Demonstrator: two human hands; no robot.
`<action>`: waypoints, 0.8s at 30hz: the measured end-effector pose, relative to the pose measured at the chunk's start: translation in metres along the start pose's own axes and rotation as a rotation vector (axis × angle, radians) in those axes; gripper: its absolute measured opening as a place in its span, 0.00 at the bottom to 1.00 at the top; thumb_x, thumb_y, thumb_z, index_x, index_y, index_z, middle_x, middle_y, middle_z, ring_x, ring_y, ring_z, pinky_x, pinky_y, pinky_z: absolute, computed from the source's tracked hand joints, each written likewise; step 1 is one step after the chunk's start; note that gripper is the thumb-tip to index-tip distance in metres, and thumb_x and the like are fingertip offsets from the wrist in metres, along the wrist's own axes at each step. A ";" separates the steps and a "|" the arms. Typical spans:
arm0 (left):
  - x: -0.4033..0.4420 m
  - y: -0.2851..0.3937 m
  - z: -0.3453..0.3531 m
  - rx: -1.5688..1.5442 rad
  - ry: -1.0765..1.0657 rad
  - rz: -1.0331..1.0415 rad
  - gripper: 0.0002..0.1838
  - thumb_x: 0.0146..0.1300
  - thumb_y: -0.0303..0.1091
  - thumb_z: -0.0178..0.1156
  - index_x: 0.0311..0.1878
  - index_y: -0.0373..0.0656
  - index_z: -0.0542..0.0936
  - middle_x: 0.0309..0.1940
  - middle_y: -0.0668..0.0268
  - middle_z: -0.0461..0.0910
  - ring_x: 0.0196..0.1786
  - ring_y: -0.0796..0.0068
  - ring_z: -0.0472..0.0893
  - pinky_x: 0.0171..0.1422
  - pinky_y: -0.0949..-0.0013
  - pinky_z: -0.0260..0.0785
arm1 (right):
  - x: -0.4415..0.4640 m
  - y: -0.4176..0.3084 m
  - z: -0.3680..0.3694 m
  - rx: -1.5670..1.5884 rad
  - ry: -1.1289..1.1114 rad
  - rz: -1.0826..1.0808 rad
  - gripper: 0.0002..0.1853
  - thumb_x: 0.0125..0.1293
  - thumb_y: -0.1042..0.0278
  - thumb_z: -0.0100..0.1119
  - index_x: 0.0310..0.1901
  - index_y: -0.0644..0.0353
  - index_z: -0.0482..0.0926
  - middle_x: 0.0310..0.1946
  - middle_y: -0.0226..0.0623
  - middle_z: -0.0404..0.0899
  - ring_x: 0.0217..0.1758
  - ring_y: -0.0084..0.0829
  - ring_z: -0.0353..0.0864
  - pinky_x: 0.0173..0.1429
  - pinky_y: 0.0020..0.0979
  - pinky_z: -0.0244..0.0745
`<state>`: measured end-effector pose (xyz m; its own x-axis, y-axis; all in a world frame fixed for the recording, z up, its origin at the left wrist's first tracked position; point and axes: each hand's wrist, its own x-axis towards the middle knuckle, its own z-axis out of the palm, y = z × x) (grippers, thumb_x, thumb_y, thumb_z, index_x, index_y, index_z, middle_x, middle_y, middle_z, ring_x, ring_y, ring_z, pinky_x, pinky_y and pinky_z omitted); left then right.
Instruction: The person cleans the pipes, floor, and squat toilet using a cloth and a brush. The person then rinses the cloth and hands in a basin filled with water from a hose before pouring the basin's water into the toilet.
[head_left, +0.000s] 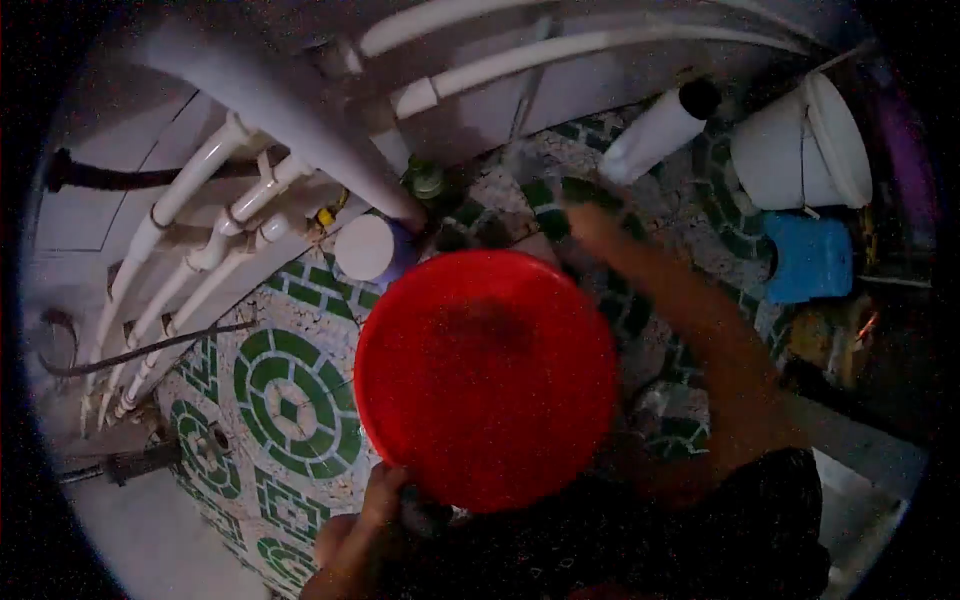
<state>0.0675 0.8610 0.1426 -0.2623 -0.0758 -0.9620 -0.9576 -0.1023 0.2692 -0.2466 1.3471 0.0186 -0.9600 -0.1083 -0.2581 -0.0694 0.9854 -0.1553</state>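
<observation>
A: Where's the red basin?
B: Center of view, close to the person's body, above the green-and-white tiled floor. Can't tell if it rests there or is held up.
A: Left hand?
B: Closed on the basin's near-left rim, thumb at the edge. Other fingers partly hidden.
A: Right hand?
B: Off the basin, stretched out beyond its far right side, near the upright white pipe but apart from it. Blurred; can't tell how open it is, or whether it holds anything.
A: How far along?
B: Partway, in my judgement. Done: a one-handed hold on the basin. Not done: any right-hand grip on it.
A: Contents?
B: Dark patch inside, toward the far side. Shadow, dirt or water, can't tell, so no reading on filling or emptying. Nothing marks the handling as finished.
</observation>
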 end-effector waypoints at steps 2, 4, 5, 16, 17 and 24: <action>-0.003 -0.002 0.003 0.011 0.008 0.026 0.18 0.63 0.34 0.61 0.54 0.36 0.75 0.35 0.57 0.80 0.34 0.61 0.81 0.38 0.59 0.76 | -0.036 -0.013 0.006 -0.009 -0.095 -0.131 0.27 0.76 0.55 0.56 0.70 0.62 0.73 0.44 0.47 0.83 0.46 0.37 0.82 0.51 0.43 0.77; -0.004 -0.007 0.002 0.031 -0.007 0.062 0.18 0.63 0.34 0.61 0.54 0.36 0.75 0.35 0.57 0.81 0.34 0.61 0.81 0.37 0.59 0.76 | -0.048 -0.004 -0.006 -0.007 -0.137 -0.159 0.27 0.76 0.56 0.56 0.70 0.62 0.73 0.44 0.47 0.83 0.45 0.37 0.82 0.51 0.43 0.77; -0.001 -0.014 -0.001 0.053 -0.061 0.098 0.18 0.63 0.34 0.60 0.54 0.36 0.76 0.34 0.57 0.81 0.33 0.61 0.81 0.37 0.60 0.76 | -0.044 0.007 -0.017 -0.008 -0.129 -0.126 0.27 0.76 0.56 0.56 0.70 0.62 0.73 0.44 0.47 0.83 0.45 0.37 0.82 0.51 0.43 0.77; -0.087 0.049 0.064 -0.154 -0.108 -0.130 0.18 0.64 0.35 0.60 0.55 0.39 0.73 0.31 0.57 0.75 0.34 0.56 0.80 0.37 0.48 0.81 | 0.012 -0.014 -0.041 -0.021 -0.054 -0.214 0.27 0.76 0.56 0.56 0.70 0.62 0.72 0.43 0.47 0.83 0.44 0.38 0.82 0.50 0.44 0.77; -0.090 0.051 0.067 -0.171 -0.087 -0.145 0.18 0.64 0.35 0.60 0.54 0.41 0.73 0.31 0.57 0.75 0.33 0.55 0.79 0.37 0.48 0.81 | 0.010 -0.002 -0.049 -0.012 -0.055 -0.189 0.27 0.76 0.56 0.56 0.70 0.62 0.72 0.43 0.47 0.83 0.44 0.38 0.82 0.49 0.44 0.77; -0.107 0.054 0.087 -0.206 0.093 -0.025 0.16 0.63 0.37 0.61 0.52 0.43 0.73 0.30 0.57 0.75 0.31 0.54 0.78 0.34 0.49 0.79 | 0.086 -0.031 -0.059 0.072 0.127 -0.011 0.27 0.76 0.57 0.56 0.70 0.62 0.72 0.42 0.47 0.83 0.43 0.38 0.82 0.49 0.44 0.78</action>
<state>0.0338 0.9500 0.2557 -0.2178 -0.1606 -0.9627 -0.9168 -0.3047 0.2582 -0.3434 1.3154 0.0573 -0.9863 -0.0970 -0.1337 -0.0649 0.9718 -0.2267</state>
